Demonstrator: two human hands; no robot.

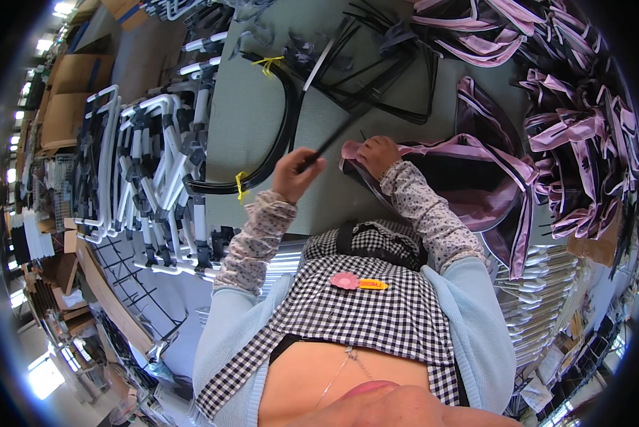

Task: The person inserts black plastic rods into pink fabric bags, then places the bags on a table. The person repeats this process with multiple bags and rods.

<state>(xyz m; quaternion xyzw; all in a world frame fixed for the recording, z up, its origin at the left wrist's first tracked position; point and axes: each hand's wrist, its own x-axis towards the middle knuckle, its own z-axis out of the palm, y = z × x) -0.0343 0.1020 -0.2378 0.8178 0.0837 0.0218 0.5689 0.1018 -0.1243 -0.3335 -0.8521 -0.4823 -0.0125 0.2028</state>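
Observation:
My left hand (298, 175) is closed around the end of a thin black strip (339, 132), which slants up and away to the right. A short way to its right, my right hand (379, 155) is closed on the narrow end of a pink-edged black mesh fabric piece (469, 171). The rest of that fabric spreads rightward over the table and hangs past its near edge. Left of my left hand lies a curved bundle of black rods (288, 121), bound with yellow ties.
Loose black strips (405, 85) lie on the green-grey table (241, 135) at the far side. Piles of pink and black fabric (576, 142) cover its right side. White tubular frames (156, 164) stand stacked to the left, with cardboard boxes (77, 85) beyond.

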